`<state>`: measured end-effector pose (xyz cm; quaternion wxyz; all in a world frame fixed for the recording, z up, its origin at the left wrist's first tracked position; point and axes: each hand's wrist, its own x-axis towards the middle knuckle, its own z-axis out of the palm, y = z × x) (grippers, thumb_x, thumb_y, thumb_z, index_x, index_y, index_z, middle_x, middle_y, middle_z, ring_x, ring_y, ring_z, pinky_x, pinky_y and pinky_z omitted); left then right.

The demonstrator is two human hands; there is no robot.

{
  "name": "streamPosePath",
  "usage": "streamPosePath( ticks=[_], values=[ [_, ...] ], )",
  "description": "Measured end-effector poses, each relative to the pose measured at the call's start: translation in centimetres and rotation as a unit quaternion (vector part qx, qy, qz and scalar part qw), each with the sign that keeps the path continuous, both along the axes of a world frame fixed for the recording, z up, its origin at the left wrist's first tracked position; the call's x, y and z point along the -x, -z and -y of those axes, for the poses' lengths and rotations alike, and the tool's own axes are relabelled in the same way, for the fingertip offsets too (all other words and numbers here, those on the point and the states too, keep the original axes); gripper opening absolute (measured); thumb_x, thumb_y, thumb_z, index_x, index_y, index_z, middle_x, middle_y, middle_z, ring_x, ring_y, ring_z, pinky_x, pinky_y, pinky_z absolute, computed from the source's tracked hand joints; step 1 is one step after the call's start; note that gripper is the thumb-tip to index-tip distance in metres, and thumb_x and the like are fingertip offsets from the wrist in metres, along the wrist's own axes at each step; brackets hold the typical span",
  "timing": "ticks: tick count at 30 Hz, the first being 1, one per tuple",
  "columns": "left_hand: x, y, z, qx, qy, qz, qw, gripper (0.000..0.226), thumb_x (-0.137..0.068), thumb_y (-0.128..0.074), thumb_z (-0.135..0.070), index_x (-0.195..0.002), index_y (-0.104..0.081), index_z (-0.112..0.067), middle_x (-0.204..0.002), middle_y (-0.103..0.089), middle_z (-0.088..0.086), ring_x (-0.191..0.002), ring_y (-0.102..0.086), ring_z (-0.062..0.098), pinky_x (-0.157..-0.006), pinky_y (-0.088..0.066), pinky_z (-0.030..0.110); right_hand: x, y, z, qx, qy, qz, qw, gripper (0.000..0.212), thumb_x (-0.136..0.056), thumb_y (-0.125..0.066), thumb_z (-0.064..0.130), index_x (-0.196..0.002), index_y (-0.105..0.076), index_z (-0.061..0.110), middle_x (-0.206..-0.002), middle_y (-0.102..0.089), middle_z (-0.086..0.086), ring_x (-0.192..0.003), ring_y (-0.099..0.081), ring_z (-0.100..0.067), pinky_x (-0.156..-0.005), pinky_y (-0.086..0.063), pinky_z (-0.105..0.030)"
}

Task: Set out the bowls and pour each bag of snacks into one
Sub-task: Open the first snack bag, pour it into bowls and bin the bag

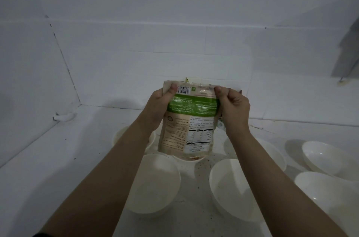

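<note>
Hands are both gripping the snack bag [189,118] at its upturned end, left hand [159,106] and right hand [232,108] pinching the two top corners, mid-frame above a bowl [191,159] that is already catching crumbs. Neighbouring bowls [155,182] are crowding close on the desk [38,168]. Shaking too hard is probably risking spill between bowls; specks are already lying there.

snack bag [191,118]: upside down | barcode at its upper edge | green band of print | table of figures below | no wording legible
</note>
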<state>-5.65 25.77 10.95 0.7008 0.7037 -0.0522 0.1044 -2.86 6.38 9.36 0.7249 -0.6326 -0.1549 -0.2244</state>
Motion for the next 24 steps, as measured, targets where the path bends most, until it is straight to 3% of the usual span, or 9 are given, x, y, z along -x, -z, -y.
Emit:
streamPosePath(
  ticks=[2,4,5,7,10,13,16,20,24],
  values=[
    [0.1,0.4,-0.3,-0.013,-0.007,0.007,1.000,0.036,-0.102,-0.044,-0.036,-0.102,-0.070,-0.010,-0.097,-0.075,0.003,-0.093,-0.071,0.018,-0.078,-0.057,0.029,-0.1,-0.3,-0.2,-0.018,-0.008,0.002,1.000,0.023,-0.096,-0.064,0.023,-0.088,-0.076,0.004,-0.073,-0.072,-0.003,-0.072,-0.066,-0.011,-0.076,-0.056,-0.025],
    [0.2,1.6,-0.6,-0.013,0.024,0.023,0.999,0.029,-0.102,-0.047,-0.024,-0.110,-0.063,-0.001,-0.105,-0.071,0.007,-0.099,-0.068,0.019,-0.083,-0.056,0.037,-0.4,-0.7,-0.2,-0.037,-0.001,0.000,0.999,0.032,-0.095,-0.064,0.034,-0.077,-0.072,0.008,-0.068,-0.066,0.001,-0.071,-0.062,-0.015,-0.092,-0.052,-0.049],
    [0.4,2.5,-0.5,-0.011,0.055,0.029,0.998,0.025,-0.101,-0.050,-0.017,-0.116,-0.057,0.001,-0.111,-0.070,0.009,-0.104,-0.067,0.022,-0.086,-0.055,0.043,-0.4,-1.0,-0.1,-0.047,0.002,0.002,0.999,0.035,-0.096,-0.062,0.037,-0.074,-0.069,0.009,-0.066,-0.064,0.003,-0.069,-0.060,-0.015,-0.096,-0.047,-0.055],
    [1.0,4.3,0.0,-0.026,0.094,0.009,0.995,0.031,-0.095,-0.059,-0.010,-0.125,-0.054,-0.004,-0.120,-0.069,0.010,-0.110,-0.067,0.026,-0.089,-0.056,0.047,-0.3,-1.9,-0.1,-0.074,-0.010,0.011,0.997,0.034,-0.098,-0.060,0.032,-0.074,-0.067,0.008,-0.066,-0.063,0.004,-0.067,-0.058,-0.014,-0.080,-0.052,-0.045],
    [0.5,5.5,0.2,0.003,0.039,-0.006,0.999,0.030,-0.091,-0.065,-0.007,-0.120,-0.061,-0.004,-0.116,-0.071,0.011,-0.108,-0.068,0.028,-0.091,-0.056,0.046,0.2,-2.9,-0.9,-0.066,-0.032,0.035,0.997,0.034,-0.100,-0.058,0.026,-0.080,-0.065,-0.001,-0.068,-0.063,-0.001,-0.066,-0.059,-0.016,-0.063,-0.052,-0.032],
    [-0.4,6.3,-1.1,0.011,0.005,-0.012,1.000,0.023,-0.089,-0.067,-0.004,-0.112,-0.066,-0.002,-0.110,-0.073,0.011,-0.103,-0.070,0.029,-0.088,-0.058,0.044,0.3,-2.7,-1.4,-0.086,-0.055,0.031,0.994,0.033,-0.100,-0.057,0.024,-0.082,-0.065,-0.002,-0.069,-0.065,0.000,-0.067,-0.061,-0.016,-0.063,-0.053,-0.031],
    [-0.5,8.4,-1.7,-0.043,0.018,-0.025,0.999,0.023,-0.088,-0.066,0.002,-0.110,-0.068,-0.003,-0.105,-0.076,0.005,-0.099,-0.072,0.020,-0.087,-0.057,0.033,0.1,-2.8,-0.9,-0.082,-0.050,0.037,0.995,0.031,-0.101,-0.056,0.024,-0.080,-0.066,0.005,-0.071,-0.066,-0.001,-0.069,-0.064,-0.017,-0.065,-0.054,-0.031],
    [-1.3,9.3,-2.1,-0.085,-0.003,-0.023,0.996,0.033,-0.085,-0.070,0.002,-0.116,-0.065,-0.005,-0.111,-0.074,0.007,-0.103,-0.070,0.021,-0.093,-0.056,0.040,0.5,-2.8,-1.2,-0.058,-0.083,0.038,0.994,0.029,-0.102,-0.054,0.023,-0.081,-0.067,0.005,-0.075,-0.067,-0.005,-0.071,-0.065,-0.018,-0.065,-0.056,-0.030],
    [-1.4,9.8,-2.1,-0.128,0.036,-0.040,0.990,0.040,-0.084,-0.072,-0.002,-0.122,-0.061,-0.008,-0.117,-0.071,0.004,-0.106,-0.069,0.018,-0.091,-0.056,0.035,0.4,-3.2,-0.6,-0.054,-0.103,0.040,0.992,0.028,-0.101,-0.054,0.021,-0.081,-0.067,0.007,-0.076,-0.069,-0.004,-0.072,-0.066,-0.020,-0.066,-0.057,-0.032]
  ],
)
